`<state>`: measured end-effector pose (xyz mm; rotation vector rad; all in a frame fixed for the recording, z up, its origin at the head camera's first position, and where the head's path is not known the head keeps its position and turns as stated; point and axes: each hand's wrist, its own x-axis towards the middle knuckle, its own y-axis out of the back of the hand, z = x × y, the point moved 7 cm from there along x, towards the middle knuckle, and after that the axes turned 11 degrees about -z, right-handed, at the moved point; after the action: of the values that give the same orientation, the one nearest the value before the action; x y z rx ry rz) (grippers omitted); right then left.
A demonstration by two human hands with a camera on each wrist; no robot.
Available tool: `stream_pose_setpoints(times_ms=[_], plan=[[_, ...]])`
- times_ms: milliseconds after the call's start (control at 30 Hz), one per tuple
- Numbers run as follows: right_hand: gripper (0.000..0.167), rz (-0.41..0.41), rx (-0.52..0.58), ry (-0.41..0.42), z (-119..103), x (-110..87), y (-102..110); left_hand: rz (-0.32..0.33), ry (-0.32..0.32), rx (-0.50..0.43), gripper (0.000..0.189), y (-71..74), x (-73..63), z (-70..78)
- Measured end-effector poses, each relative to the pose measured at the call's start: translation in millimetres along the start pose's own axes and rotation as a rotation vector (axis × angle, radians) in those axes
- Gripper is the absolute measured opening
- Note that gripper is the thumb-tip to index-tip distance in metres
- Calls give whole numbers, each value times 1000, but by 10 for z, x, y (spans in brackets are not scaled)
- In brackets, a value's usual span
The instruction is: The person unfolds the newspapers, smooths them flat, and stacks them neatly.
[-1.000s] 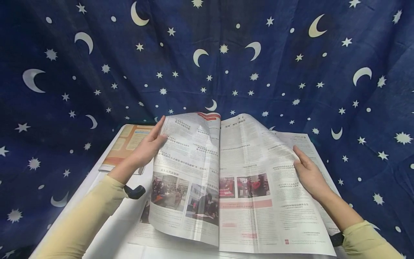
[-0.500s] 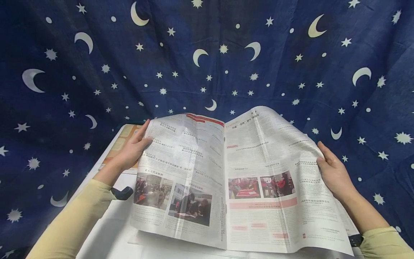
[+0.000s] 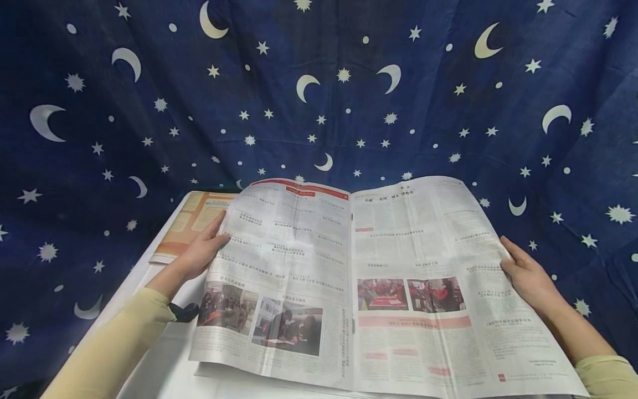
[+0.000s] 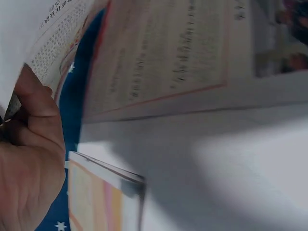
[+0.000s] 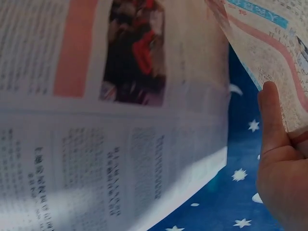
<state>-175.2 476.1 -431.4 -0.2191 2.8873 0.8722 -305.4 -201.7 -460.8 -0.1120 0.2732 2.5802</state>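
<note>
A wide newspaper [image 3: 329, 260] is spread open in the head view, raised over the white table, with photos along the lower half and a red band at the top left. My left hand [image 3: 199, 255] pinches its left edge, thumb on the near face and fingers behind. On the opposite side, my right hand [image 3: 530, 277] pinches the right edge in the same way. The left wrist view has the left hand [image 4: 33, 163] gripping a lifted sheet, with another printed page [image 4: 159, 57] below. In the right wrist view, the right hand [image 5: 281, 154] holds a curled sheet [image 5: 274, 43].
An orange and cream booklet [image 3: 186, 227] lies at the table's back left, partly behind the left hand. The white tabletop [image 3: 159, 343] shows on the left. A dark blue cloth [image 3: 319, 100] with moons and stars hangs behind.
Both hands have drawn apart, the left hand leftward and the right hand rightward, spreading the newspaper wider and flatter. In the last half second both hands and the pages have come lower.
</note>
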Motion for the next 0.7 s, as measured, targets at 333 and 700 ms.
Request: stream_pose_setpoints(times_ms=[333, 700], plan=[[61, -23, -58, 3, 235, 28, -42, 36, 109, 125, 72, -45, 12, -323], [60, -12, -224, -27, 307, 58, -63, 29, 106, 213, 70, -87, 29, -420]])
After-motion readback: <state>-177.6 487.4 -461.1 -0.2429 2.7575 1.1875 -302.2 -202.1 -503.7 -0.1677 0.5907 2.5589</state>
